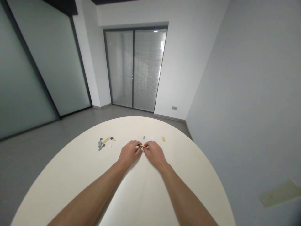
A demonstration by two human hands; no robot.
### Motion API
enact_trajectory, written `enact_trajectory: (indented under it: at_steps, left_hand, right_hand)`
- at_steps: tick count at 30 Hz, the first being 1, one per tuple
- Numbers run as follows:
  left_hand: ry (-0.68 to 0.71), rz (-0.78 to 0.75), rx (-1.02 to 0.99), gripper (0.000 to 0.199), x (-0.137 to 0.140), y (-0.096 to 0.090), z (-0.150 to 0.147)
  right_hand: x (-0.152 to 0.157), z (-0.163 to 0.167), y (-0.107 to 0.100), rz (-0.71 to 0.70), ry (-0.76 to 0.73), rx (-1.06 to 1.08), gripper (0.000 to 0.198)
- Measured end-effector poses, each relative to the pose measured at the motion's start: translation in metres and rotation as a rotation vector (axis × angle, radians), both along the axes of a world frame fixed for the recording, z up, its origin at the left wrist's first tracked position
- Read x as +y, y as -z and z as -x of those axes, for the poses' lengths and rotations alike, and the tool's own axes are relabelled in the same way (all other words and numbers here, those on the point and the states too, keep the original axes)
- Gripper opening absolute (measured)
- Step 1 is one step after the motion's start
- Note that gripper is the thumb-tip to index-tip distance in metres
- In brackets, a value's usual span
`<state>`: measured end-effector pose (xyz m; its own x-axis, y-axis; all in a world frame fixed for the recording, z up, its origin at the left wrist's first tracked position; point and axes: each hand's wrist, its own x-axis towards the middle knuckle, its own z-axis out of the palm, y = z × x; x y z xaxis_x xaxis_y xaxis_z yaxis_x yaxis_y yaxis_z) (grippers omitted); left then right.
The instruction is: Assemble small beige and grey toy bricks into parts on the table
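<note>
Near the middle of the table my left hand (129,153) and my right hand (155,153) meet, fingertips almost touching. Between them is a small, thin tan strip (142,146), pinched at its left end by the left fingers and at its right end by the right. It looks like a toy building piece, but it is too small to name surely. Just beyond the hands lies a small grey piece (144,137). A flat tan rectangular piece (163,139) rests to the right of it, with a faint white piece (152,137) between the two.
A loose pile of small grey pieces (100,144), along with black, white and tan ones such as a long tan piece (106,140), lies at the left on the round white table (70,175). Glass doors and walls stand beyond the table's curved edge.
</note>
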<state>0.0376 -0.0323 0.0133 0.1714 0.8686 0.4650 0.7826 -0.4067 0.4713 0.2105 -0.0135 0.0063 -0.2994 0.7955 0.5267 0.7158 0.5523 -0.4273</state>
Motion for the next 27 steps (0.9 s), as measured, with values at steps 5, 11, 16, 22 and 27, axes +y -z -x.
enact_trajectory:
  at_steps: [5,11,16,22,27]
  left_hand:
    - [-0.01,0.018,-0.001,0.014,-0.0015,-0.0017,-0.0009]
    - [-0.045,0.054,0.015,0.015,-0.0025,-0.0039,-0.0027]
    - [-0.055,0.069,0.011,0.017,-0.0047,-0.0068,-0.0041]
    - [-0.055,0.087,0.015,0.018,-0.0054,-0.0081,-0.0043]
    - [-0.043,0.09,0.013,0.017,-0.0049,-0.0067,-0.0047]
  right_hand:
    - [-0.0016,0.0012,-0.0028,0.004,-0.024,-0.003,0.006]
    - [-0.0004,0.0018,-0.001,0.003,-0.026,0.015,0.005]
    - [-0.0004,0.0028,-0.0014,0.033,-0.017,0.008,0.005]
    - [-0.0031,0.0031,-0.0044,0.079,0.001,0.012,0.006]
    - [-0.0039,0.0025,-0.005,0.098,0.025,0.007,0.007]
